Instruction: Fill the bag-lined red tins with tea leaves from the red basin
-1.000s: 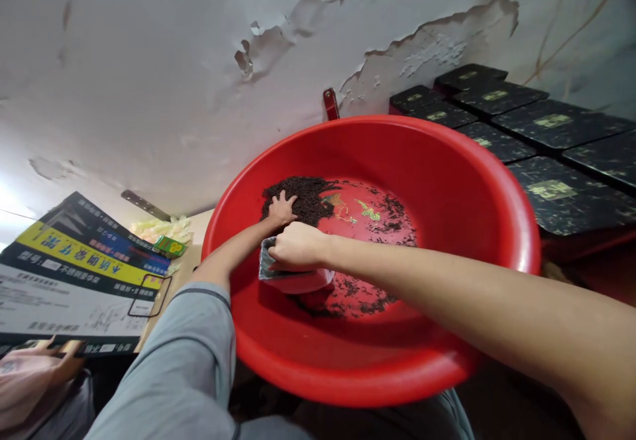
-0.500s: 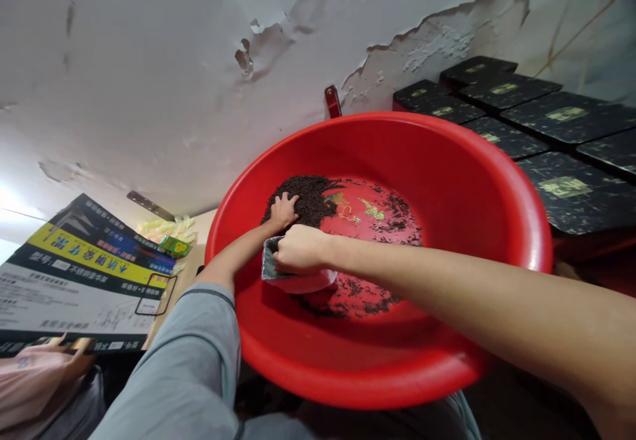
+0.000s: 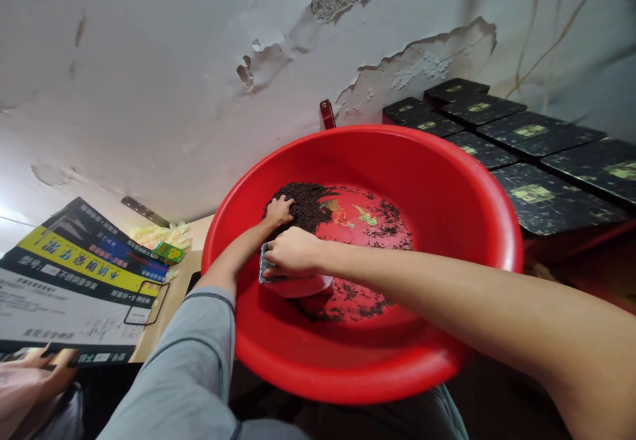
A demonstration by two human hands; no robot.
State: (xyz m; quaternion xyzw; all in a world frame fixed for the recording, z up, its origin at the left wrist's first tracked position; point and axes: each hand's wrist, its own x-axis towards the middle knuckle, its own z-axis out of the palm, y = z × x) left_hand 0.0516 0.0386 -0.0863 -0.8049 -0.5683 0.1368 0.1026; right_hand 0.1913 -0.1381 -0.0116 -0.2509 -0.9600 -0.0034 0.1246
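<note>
Inside a large red plastic basin (image 3: pixel 278 354) lies a heap of dark, dry, tea-like leaves (image 3: pixel 311 209). My left hand (image 3: pixel 279 210) rests on the left side of this heap, its fingers spread over the leaves. Just nearer to me, my right hand (image 3: pixel 295 251) grips the upper edge of an open pouch (image 3: pixel 303 286) with a silvery inside and a pinkish outer side. The pouch is tilted, its mouth facing left. My right hand hides part of it, and its contents cannot be seen. Loose leaves lie scattered on the basin's patterned floor.
Several dark patterned boxes (image 3: pixel 531 191) are stacked at the right. To the left are a printed cardboard box (image 3: pixel 84 281), a small green box (image 3: pixel 169 252) and another person's arm (image 3: pixel 57 377). Behind the basin rises a wall (image 3: pixel 199 95) with peeling paint.
The view has shifted slightly, so the boxes at right sit further left. My left hand stays on the heap, and my right hand still holds the pouch, nearly unmoved.
</note>
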